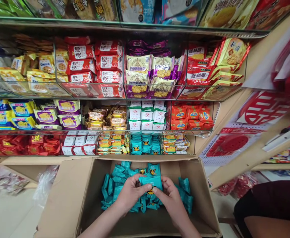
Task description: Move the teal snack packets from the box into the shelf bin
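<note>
Between my two hands is a teal snack packet (148, 181) with a dark and yellow picture on it, held above an open cardboard box (191, 168). My left hand (132, 192) pinches its left side, thumb on the front. On the right side, my right hand (168, 194) grips it the same way, the thumb near the picture. Loose teal packets (115, 178) of the same look lie heaped in the box below, partly hidden by my hands and forearms. Matching teal packets (146, 144) stand stacked in a clear-fronted shelf compartment just behind the box.
Shelves with clear dividers rise behind the box, holding red packets (81, 59), purple and cream packets (162, 67) and white-green packets (147, 115). One box flap (60, 195) spreads out left. At lower right a person's dark clothing (273, 201) shows. Red decorations (261, 107) hang at right.
</note>
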A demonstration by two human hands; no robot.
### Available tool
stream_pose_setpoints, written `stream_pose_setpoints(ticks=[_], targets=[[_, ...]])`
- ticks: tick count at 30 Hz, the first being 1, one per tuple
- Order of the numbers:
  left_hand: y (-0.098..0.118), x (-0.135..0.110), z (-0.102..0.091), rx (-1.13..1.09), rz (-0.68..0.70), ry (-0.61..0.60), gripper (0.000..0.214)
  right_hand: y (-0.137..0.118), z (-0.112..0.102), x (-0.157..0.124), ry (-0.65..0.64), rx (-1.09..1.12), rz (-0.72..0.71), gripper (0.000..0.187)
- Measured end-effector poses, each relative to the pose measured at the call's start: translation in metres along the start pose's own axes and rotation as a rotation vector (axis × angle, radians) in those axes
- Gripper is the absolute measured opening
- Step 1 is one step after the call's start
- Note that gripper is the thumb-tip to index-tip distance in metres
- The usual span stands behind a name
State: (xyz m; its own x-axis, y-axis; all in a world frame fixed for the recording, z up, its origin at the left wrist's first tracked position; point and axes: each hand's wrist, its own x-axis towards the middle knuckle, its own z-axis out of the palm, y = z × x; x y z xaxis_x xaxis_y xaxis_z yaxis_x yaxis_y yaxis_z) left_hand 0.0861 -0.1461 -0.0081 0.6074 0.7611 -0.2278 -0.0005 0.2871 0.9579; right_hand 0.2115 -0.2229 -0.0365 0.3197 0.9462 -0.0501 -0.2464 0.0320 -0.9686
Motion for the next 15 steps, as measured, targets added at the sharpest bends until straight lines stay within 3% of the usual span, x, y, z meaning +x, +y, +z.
stream_pose_setpoints(ticks=[2, 6, 8, 11, 15], targets=[[0.001, 0.000, -0.002, 0.091, 0.020, -0.031, 0.026, 0.000, -0.006, 0.001, -0.061, -0.045, -0.038, 0.032], [0.011, -0.005, -0.002, 0.223, 0.086, -0.182, 0.025, -0.001, -0.016, 0.001, -0.136, -0.131, -0.037, 0.021], [0.019, -0.006, -0.005, 0.328, 0.115, -0.192, 0.029, -0.006, -0.020, 0.003, -0.142, -0.166, -0.030, 0.022], [0.035, 0.000, -0.022, 0.488, 0.206, -0.038, 0.032, -0.022, -0.026, 0.015, -0.050, -0.265, -0.078, 0.025], [0.063, 0.020, -0.069, 0.943, 0.397, 0.210, 0.029, -0.052, -0.030, 0.056, 0.073, -0.440, -0.255, 0.028]])
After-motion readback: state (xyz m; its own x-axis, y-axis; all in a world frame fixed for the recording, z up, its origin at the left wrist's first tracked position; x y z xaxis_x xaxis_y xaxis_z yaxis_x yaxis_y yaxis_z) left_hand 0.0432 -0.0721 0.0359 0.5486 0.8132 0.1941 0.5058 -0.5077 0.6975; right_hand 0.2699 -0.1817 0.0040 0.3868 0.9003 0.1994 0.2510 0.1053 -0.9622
